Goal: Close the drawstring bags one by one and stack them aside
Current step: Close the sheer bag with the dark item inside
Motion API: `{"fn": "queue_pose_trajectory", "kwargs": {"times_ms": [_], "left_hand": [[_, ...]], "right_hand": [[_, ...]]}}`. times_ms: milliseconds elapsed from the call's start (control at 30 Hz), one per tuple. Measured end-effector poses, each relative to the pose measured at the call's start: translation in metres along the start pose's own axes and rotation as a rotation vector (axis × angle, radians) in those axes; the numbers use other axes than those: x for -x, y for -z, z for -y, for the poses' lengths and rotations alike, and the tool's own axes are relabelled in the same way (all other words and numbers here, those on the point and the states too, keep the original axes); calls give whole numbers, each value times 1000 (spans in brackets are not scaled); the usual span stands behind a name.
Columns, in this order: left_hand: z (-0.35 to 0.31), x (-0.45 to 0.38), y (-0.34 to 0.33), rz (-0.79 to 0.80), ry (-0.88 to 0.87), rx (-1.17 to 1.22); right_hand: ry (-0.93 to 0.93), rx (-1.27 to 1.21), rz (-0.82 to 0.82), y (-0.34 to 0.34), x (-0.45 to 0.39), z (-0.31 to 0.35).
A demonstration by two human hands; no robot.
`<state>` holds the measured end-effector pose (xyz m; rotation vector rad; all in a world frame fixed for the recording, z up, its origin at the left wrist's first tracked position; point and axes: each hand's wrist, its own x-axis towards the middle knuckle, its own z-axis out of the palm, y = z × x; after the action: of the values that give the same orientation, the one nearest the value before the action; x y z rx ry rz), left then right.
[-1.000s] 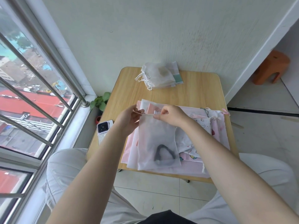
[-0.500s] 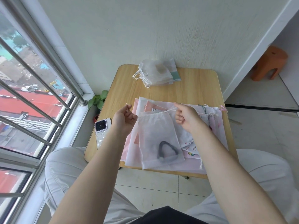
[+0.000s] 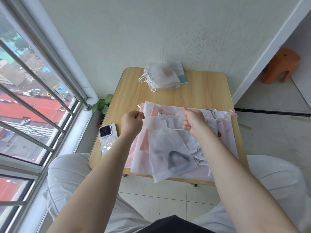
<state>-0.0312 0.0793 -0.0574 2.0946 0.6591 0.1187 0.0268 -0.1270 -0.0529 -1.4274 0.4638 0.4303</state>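
your left hand and right hand each pinch a drawstring end, fingers curled, cord taut between them. the white bag, mouth gathered, lies atop the pile of open bags on the table.

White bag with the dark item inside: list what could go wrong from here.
1. The white bag hangs over the near edge of the table; once the left hand and right hand ease their grip on the drawstrings, it could slide off.
2. The drawstrings look thin and taut; a hard pull might snap one.
3. The phone lies close to the left elbow's path and could get knocked.
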Motion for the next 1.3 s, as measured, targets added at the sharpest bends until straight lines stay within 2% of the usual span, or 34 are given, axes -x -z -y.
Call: {"fn": "queue_pose_trajectory", "kwargs": {"times_ms": [67,167,267,333,400,500,667,767,867,1000,1167,1233,1300], "left_hand": [[-2,1,-3,-13,-39,-35],[-5,-2,-4,-15,-60,7],[-16,-5,3,81,-40,322],[-22,-7,4,159,-27,474],[-24,-8,2,123,-25,346],[-20,-5,4,36,-15,36],[-18,10,-5,297,12,-346],[-24,17,-17,299,5,-412],[-21,18,-22,306,26,-239],[-19,20,-25,305,82,141],[-15,24,-29,538,164,595],[-16,24,-31,574,201,711],[-19,25,-31,572,188,703]], "right_hand": [[44,89,-42,-2,-1,2],[114,54,-41,1,-2,8],[191,-117,91,3,-2,19],[234,-98,200,4,-4,22],[262,120,198,4,-4,20],[231,447,61,5,-3,10],[170,839,202,-3,8,-5],[202,816,264,-10,10,-9],[189,760,287,-11,14,-11],[151,739,324,-8,16,-14],[123,715,316,-6,16,-13],[142,676,315,-5,14,-11],[174,576,291,-6,12,-10]]}}
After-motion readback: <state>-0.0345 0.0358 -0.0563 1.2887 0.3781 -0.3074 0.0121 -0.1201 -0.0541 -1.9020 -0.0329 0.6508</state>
